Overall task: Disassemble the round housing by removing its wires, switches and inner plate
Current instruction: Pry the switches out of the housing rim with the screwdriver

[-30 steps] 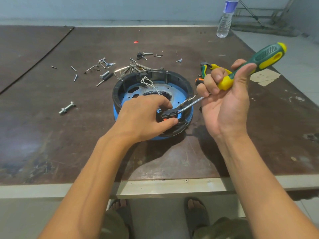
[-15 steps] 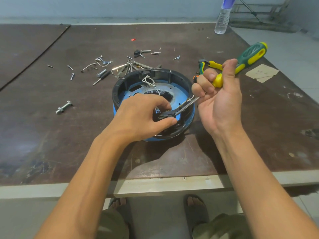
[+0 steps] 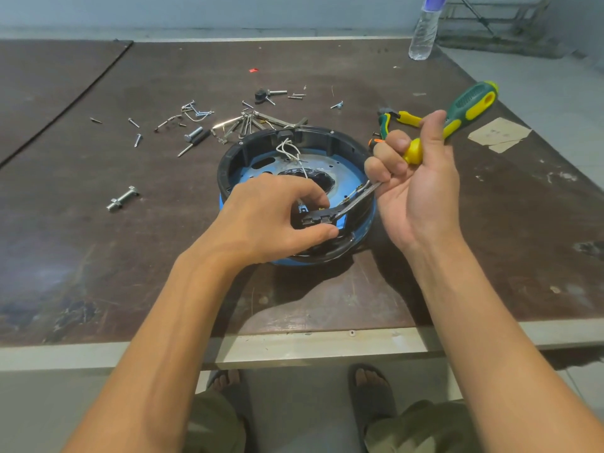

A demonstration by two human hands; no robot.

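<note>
Board of dark brown, scuffed and stained, is seen as the top of the counter (image 3: 98, 256), edged at the near side by a pale strip; a seam is seen across its far left corner. Pale floor and a light wall are seen beyond, with a metal frame (image 3: 490, 14) at far right.

One round housing (image 3: 228, 161) is set near the counter's middle, black rim up. One blue inner plate (image 3: 343, 168) is seen inside it, and white wires (image 3: 289, 150) are looped at its far wall. One black switch block (image 3: 315, 219) is pinched at the near rim by the left hand (image 3: 271, 217), between thumb and fingers. One screwdriver (image 3: 470, 106) is gripped by the right hand (image 3: 421, 197), fingers curled round the green-yellow handle, with the shaft tip set against the switch block.

One pair of pliers (image 3: 402, 117) is laid just behind the right hand. One clear bottle (image 3: 423, 34) is stood at the far right edge. One large bolt (image 3: 122, 199) is laid well left of the housing. Loose screws (image 3: 137, 138) and small metal parts are scattered behind it, too many and too small to be counted. One paper scrap (image 3: 498, 134) is laid at right. Two sandalled feet (image 3: 369, 380) are seen below the counter edge.
</note>
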